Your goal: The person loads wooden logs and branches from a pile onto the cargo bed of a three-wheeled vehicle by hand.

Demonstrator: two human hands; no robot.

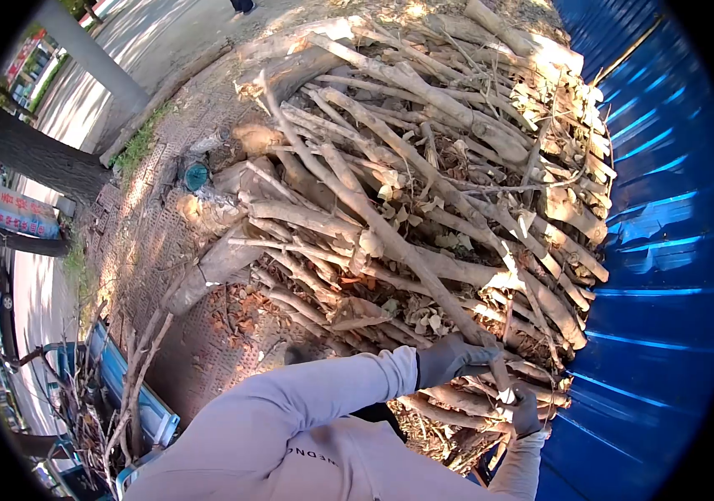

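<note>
A long branch slants across the woodpile from upper left to lower right. My left hand, in a dark grey glove, is closed around it near its lower right end. Just beyond, at the tip, my right hand, also gloved, is closed on the same branch. Cut branches and small logs with dry leaves lie heaped under and around both hands. Parts of the fingers are hidden by the branch and the gloves.
A blue corrugated metal wall runs along the right side of the pile. At lower left stands a blue cart with thin sticks. A tree trunk and a paved strip lie to the left.
</note>
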